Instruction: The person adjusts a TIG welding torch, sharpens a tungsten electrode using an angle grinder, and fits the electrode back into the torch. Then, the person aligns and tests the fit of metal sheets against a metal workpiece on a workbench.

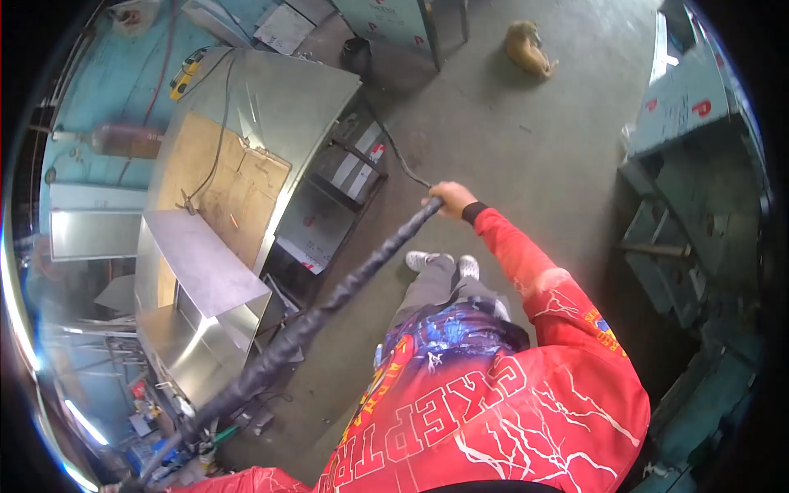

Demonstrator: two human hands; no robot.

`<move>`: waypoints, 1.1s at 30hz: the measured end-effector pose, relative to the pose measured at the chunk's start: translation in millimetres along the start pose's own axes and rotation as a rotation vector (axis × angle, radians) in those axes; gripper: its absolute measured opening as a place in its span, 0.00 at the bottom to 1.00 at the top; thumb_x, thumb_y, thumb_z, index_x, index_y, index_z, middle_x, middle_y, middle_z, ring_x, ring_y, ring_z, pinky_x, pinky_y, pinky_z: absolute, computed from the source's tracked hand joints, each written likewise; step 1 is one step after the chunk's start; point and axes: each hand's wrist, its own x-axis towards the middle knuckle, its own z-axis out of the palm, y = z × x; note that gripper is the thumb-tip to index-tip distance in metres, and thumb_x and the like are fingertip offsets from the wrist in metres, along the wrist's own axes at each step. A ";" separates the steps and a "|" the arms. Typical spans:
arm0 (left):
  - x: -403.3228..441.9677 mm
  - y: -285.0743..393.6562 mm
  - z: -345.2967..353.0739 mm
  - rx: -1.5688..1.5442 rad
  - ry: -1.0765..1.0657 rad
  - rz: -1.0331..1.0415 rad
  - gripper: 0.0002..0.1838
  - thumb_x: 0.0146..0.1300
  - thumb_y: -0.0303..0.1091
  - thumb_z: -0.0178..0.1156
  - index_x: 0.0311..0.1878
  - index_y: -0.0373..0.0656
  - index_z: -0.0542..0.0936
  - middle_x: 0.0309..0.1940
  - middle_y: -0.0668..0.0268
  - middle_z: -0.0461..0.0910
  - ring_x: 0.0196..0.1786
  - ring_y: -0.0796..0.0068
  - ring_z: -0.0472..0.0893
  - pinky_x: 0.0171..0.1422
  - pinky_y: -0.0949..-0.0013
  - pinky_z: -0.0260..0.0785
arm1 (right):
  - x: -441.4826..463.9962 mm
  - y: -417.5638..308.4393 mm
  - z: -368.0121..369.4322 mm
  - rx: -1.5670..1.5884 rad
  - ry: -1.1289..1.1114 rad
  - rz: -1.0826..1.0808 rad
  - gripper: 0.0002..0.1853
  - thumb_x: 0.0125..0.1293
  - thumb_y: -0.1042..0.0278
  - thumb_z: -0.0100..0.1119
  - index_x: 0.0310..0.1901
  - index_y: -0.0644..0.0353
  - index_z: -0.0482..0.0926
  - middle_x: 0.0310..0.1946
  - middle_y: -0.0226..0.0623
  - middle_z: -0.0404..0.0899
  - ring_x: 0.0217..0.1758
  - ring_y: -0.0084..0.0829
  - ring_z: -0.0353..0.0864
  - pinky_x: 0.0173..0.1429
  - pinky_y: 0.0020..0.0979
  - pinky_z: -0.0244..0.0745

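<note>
Right hand (451, 200) closed around the black wrapped cable (308, 324)!
And the cable slants down past the metal table (304, 78), its bent sheet (201, 255) alongside; the left hand (108, 489) barely shows at the bottom edge, its grip impossible to tell, while a dog (528, 49) lies on the floor (509, 131).

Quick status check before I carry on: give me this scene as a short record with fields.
right hand: closed around the black-wrapped cable; the hand is out ahead
left hand: mostly cut off at lower left; grip unclear
cable run: lower left to right hand, thinner beyond
metal table: bears brown board and bent sheet
floor: tan dog lying beyond the table
</note>
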 end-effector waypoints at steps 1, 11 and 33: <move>9.1 -6.7 -1.9 0.056 0.001 -0.020 0.19 0.67 0.36 0.52 0.58 0.41 0.67 0.37 0.70 0.63 0.33 0.77 0.65 0.38 0.75 0.61 | -23.9 -3.1 -1.4 0.066 0.120 0.062 0.08 0.54 0.63 0.66 0.25 0.56 0.79 0.25 0.43 0.79 0.34 0.45 0.79 0.40 0.42 0.72; -35.4 -195.7 171.3 0.357 0.043 -0.024 0.16 0.65 0.34 0.51 0.49 0.31 0.66 0.29 0.69 0.58 0.31 0.80 0.61 0.38 0.75 0.57 | -367.1 -121.8 -213.6 0.174 1.054 0.174 0.10 0.71 0.69 0.50 0.29 0.60 0.71 0.24 0.33 0.72 0.29 0.25 0.75 0.30 0.31 0.71; -265.3 -451.0 251.4 -0.519 -0.684 -1.504 0.17 0.68 0.44 0.61 0.50 0.42 0.73 0.30 0.73 0.72 0.27 0.88 0.71 0.21 0.85 0.62 | -147.0 -278.9 -220.2 0.485 0.156 0.218 0.25 0.78 0.48 0.39 0.42 0.61 0.81 0.35 0.36 0.76 0.24 0.22 0.76 0.30 0.24 0.72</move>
